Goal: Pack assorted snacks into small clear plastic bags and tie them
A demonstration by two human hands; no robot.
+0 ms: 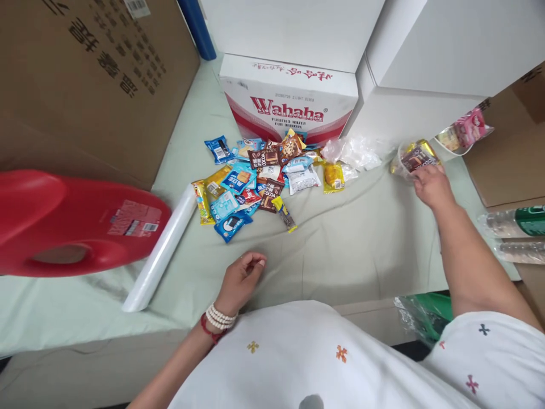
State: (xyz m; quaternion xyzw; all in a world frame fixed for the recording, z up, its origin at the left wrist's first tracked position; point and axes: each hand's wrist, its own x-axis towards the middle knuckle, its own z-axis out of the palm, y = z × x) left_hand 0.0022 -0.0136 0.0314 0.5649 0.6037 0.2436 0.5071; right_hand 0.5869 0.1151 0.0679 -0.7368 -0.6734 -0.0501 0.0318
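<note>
Right hand (432,184) at clear tub (399,163) of snack packets (417,157), right of frame; cannot tell whether fingers pinch rim or packet. Left hand (242,278), lower centre: fingers curled together, seemingly empty. Tub, if tilted, could spill its load.

Snack packets (269,193), heaped on cloth (353,244) before water carton (289,96); plastic roll (162,250) to left; filled cup (399,163) far right.

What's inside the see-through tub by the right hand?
In the clear tub you can see a brown packet and some shiny gold wrapping. The right hand hides part of it, and anything underneath is covered.
</note>
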